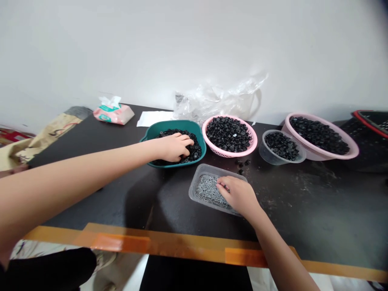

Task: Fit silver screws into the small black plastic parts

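My left hand (176,147) reaches into a green basin (151,131) filled with small black plastic caps (197,150). Its fingers curl down among the caps, and the fingertips are partly hidden, so what they hold does not show. Over a clear plastic tub (193,189) of small silver screws (209,190), my right hand (238,193) is closed in a pinch. Something thin like a screw shows between its thumb and fingers.
A pink basket (254,145), a clear round bowl (266,155) and a second pink basket (353,151) hold more black parts. Several loose caps (241,164) lie near the tub. Behind stand a plastic bag (212,101) and a tissue pack (117,114). Tape (182,244) covers the table's front edge.
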Demonstrator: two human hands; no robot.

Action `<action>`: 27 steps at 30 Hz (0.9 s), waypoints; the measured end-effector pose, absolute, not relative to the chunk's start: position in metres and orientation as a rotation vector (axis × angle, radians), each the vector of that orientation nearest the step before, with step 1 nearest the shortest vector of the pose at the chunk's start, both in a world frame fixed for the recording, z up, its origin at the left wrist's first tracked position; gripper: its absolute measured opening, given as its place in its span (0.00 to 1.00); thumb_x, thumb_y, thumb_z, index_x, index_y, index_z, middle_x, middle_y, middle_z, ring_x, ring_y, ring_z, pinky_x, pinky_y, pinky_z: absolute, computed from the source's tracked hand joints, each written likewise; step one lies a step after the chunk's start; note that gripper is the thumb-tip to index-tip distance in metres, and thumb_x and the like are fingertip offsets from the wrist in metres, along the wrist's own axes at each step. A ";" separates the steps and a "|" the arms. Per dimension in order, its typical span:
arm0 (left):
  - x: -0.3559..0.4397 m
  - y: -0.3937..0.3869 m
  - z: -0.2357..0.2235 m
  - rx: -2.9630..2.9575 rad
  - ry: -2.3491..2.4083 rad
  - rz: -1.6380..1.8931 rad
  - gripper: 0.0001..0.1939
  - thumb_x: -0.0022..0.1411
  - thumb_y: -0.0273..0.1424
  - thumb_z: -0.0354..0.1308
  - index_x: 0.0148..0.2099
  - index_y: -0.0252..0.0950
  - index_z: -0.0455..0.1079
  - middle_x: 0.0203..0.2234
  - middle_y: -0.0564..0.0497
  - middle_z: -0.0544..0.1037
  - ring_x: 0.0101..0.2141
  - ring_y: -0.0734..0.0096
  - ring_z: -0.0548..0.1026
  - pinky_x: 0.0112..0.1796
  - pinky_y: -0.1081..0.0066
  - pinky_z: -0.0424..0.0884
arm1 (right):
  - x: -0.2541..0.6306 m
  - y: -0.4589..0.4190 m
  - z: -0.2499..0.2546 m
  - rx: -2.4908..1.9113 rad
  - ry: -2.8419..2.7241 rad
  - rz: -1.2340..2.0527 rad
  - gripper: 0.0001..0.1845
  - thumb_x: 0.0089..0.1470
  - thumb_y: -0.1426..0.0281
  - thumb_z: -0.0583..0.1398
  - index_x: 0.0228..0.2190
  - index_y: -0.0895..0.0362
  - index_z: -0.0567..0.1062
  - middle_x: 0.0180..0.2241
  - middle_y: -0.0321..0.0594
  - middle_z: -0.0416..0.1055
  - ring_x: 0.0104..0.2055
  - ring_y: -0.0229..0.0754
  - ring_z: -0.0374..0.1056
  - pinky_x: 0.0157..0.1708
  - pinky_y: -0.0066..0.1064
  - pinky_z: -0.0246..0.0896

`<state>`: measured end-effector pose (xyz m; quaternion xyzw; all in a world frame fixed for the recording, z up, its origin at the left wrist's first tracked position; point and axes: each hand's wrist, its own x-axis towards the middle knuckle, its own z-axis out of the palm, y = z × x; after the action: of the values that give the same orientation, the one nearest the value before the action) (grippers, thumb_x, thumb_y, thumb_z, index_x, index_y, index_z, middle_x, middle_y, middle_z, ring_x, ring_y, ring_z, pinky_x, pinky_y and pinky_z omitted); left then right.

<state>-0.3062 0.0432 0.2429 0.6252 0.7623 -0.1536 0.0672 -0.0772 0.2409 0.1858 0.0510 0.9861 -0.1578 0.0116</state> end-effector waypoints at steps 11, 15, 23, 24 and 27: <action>-0.311 0.030 0.224 1.983 2.357 -0.163 0.11 0.65 0.33 0.55 0.41 0.41 0.80 0.61 0.43 0.65 0.63 0.50 0.59 0.59 0.54 0.55 | -0.075 0.242 0.186 0.130 3.105 -0.487 0.10 0.63 0.67 0.57 0.39 0.53 0.79 0.35 0.34 0.78 0.37 0.43 0.74 0.33 0.32 0.56; -0.310 0.028 0.220 1.937 2.373 -0.124 0.12 0.67 0.32 0.53 0.41 0.41 0.80 0.63 0.43 0.63 0.64 0.51 0.57 0.59 0.52 0.53 | -0.076 0.241 0.187 0.151 3.081 -0.471 0.10 0.63 0.67 0.57 0.39 0.53 0.79 0.36 0.35 0.78 0.37 0.43 0.74 0.33 0.33 0.56; -0.310 0.036 0.222 1.894 2.352 -0.285 0.12 0.64 0.29 0.54 0.38 0.40 0.80 0.63 0.44 0.65 0.64 0.47 0.56 0.59 0.51 0.54 | -0.076 0.242 0.185 0.137 3.092 -0.520 0.10 0.62 0.68 0.57 0.40 0.53 0.79 0.37 0.34 0.78 0.39 0.43 0.74 0.36 0.32 0.58; -0.310 0.036 0.222 1.890 2.359 -0.301 0.12 0.64 0.29 0.54 0.38 0.40 0.81 0.63 0.44 0.65 0.65 0.48 0.56 0.59 0.51 0.54 | -0.076 0.243 0.185 0.133 3.095 -0.517 0.10 0.62 0.68 0.57 0.40 0.53 0.79 0.37 0.34 0.78 0.39 0.43 0.74 0.36 0.32 0.58; -0.307 0.034 0.224 1.865 2.372 -0.330 0.13 0.64 0.27 0.53 0.38 0.41 0.81 0.64 0.45 0.64 0.65 0.48 0.55 0.60 0.50 0.53 | -0.076 0.242 0.185 0.121 3.100 -0.499 0.10 0.62 0.68 0.57 0.39 0.53 0.79 0.35 0.35 0.78 0.38 0.43 0.74 0.34 0.32 0.57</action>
<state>-0.3073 0.0343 0.2243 0.6137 0.7803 -0.1086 0.0530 -0.0756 0.2424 0.1847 0.0385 0.9866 -0.1587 -0.0003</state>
